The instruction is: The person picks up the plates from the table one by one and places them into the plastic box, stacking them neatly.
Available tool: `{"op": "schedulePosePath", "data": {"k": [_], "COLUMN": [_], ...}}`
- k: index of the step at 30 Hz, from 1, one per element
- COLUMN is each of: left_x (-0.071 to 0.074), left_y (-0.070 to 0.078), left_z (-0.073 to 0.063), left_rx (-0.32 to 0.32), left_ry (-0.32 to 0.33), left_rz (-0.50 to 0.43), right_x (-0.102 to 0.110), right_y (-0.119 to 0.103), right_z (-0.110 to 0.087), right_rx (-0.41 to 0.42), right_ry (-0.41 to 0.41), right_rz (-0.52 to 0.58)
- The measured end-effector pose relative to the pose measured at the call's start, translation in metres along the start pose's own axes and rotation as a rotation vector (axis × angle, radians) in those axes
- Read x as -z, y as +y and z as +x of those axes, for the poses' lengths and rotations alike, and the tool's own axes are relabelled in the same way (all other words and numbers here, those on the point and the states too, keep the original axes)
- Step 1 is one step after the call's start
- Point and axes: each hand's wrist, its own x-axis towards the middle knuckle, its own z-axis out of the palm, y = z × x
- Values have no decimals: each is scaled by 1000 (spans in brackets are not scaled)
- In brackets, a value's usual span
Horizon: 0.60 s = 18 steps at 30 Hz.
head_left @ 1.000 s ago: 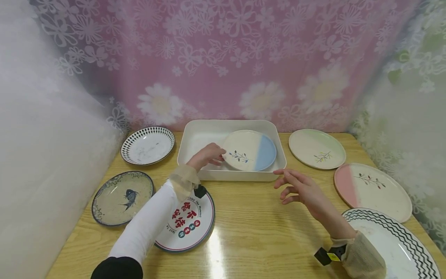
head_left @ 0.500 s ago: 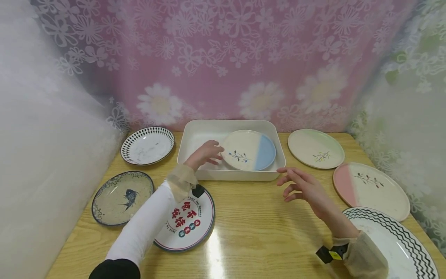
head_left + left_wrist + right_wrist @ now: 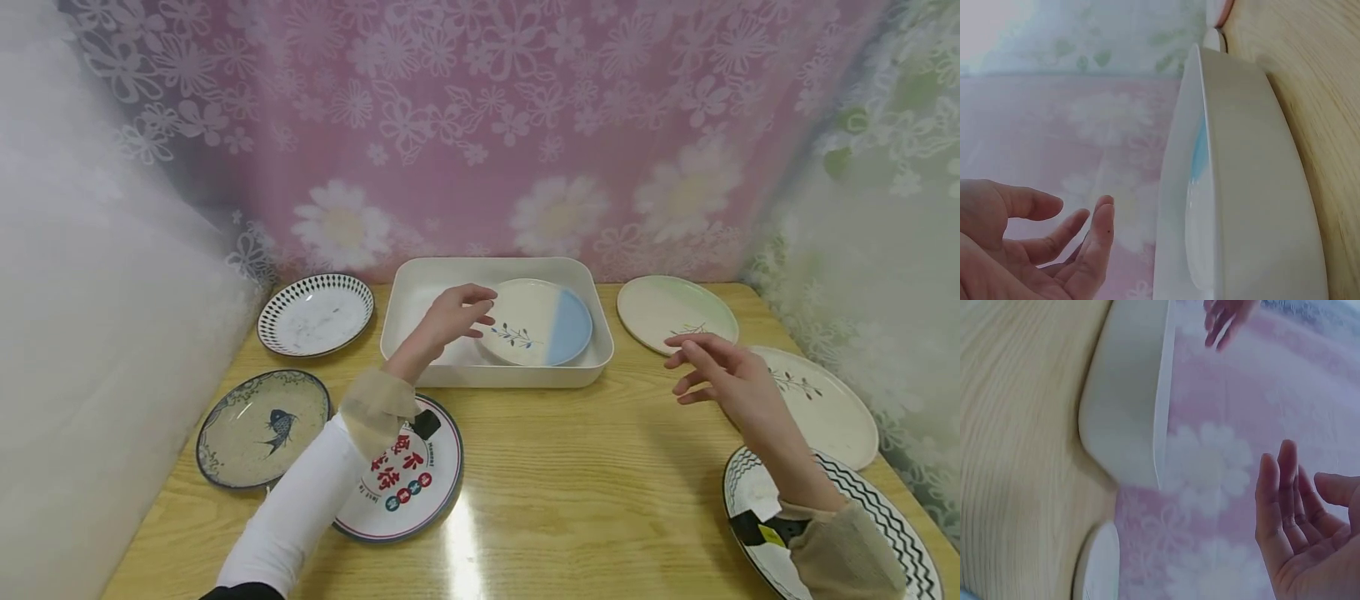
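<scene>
A cream plate with a blue side and a leaf sprig point(image 3: 528, 321) lies in the right part of a white rectangular bin point(image 3: 420, 377). Over the bin hovers my left hand point(image 3: 453, 321), fingers loosely bent and holding nothing; its fingertips overlap the plate's left edge in the head view. My right hand point(image 3: 723, 379) is in the air at the right, also holding nothing, its fingers relaxed. Beneath and beyond it lie a pale green-edged plate point(image 3: 667, 304) and a cream plate with a red-leaf sprig point(image 3: 825, 408), the latter partly hidden by the hand.
At the left are a black-patterned white plate point(image 3: 315, 317) and a fish plate point(image 3: 262, 429). A plate with red characters point(image 3: 412, 508) sits under my left forearm. A zigzag-rimmed plate point(image 3: 892, 517) lies beneath the right wrist. A pink floral curtain point(image 3: 450, 125) hangs behind the table.
My right hand has moved right, away from the bin's corner toward the plates on that side. After drawing back slightly, my left hand has risen a little over the bin.
</scene>
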Motion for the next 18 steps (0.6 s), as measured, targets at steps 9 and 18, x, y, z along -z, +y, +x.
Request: {"op": "schedulePosePath", "data": {"k": [9, 18], "left_x": [-12, -24], "left_y": [7, 0], "left_z": [-28, -47], "left_rx": [-112, -172], "left_ry": [13, -3], "left_rz": [1, 58], "right_x": [51, 98], "right_y": [13, 59], "right_z": [-25, -54], "right_rx": [-35, -265], "right_ry": [240, 281], "right_rz": [-364, -748]}}
